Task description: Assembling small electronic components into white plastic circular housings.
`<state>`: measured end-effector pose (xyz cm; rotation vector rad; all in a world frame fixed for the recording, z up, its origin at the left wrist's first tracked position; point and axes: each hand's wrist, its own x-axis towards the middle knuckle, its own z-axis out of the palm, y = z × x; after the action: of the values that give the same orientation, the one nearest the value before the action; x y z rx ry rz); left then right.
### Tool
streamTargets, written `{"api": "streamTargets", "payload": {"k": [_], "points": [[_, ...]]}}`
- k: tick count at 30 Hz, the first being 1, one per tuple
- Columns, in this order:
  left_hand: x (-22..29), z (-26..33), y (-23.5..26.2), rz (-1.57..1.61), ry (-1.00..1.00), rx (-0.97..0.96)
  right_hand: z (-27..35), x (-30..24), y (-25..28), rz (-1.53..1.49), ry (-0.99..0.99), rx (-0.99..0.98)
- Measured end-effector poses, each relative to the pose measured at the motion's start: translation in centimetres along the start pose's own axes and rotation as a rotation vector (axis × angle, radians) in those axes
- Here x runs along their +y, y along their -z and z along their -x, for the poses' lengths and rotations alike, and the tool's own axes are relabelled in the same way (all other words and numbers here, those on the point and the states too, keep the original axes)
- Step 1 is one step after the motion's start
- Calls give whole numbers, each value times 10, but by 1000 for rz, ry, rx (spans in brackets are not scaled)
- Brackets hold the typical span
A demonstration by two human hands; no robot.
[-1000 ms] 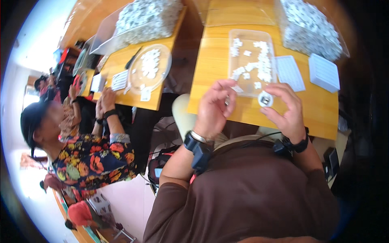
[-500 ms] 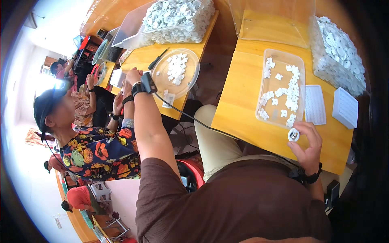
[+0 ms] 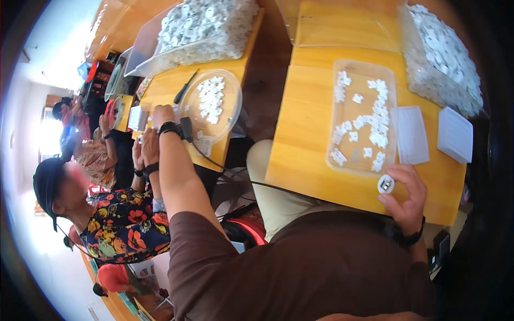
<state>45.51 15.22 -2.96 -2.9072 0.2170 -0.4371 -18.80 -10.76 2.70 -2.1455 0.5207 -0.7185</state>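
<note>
The counter [image 3: 316,160] in front of the person is a yellow wooden one; its near edge runs just above the lap, and a dark gap separates it from the neighbouring counter [image 3: 171,88] on the left. Between the long tray and the left edge there is a wide bare strip of wood.

On the far right lies a big clear bag [image 3: 441,59] full of small white parts, and a similar heap [image 3: 201,27] sits at the far end of the neighbouring counter. The long clear tray [image 3: 334,123] holds scattered white pieces, mostly along its two long sides. Just to the right of it lie two flat white boxes [image 3: 455,134]. A round clear dish [image 3: 233,101] on the neighbouring counter holds one small pile of white pieces.

The right hand [image 3: 408,198] rests at the near edge of the counter, just below the tray — its fingers are curled narrowly around a small white round part [image 3: 385,184]. The left hand [image 3: 162,115] reaches far across the gap to the neighbouring counter, beside the dish; whether its fingers grip something I cannot tell.
</note>
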Motion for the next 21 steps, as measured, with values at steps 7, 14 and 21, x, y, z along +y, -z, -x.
{"api": "streamTargets", "payload": {"k": [7, 14, 21], "points": [[31, 58, 116, 981, -275, 307, -2, 6, -6, 36, 91, 49], [148, 346, 234, 1791, -714, -684, 2, -10, -5, 50, 197, 81], [179, 438, 228, 2057, -596, -1676, 13, -21, 5, -11, 243, 93]]}}
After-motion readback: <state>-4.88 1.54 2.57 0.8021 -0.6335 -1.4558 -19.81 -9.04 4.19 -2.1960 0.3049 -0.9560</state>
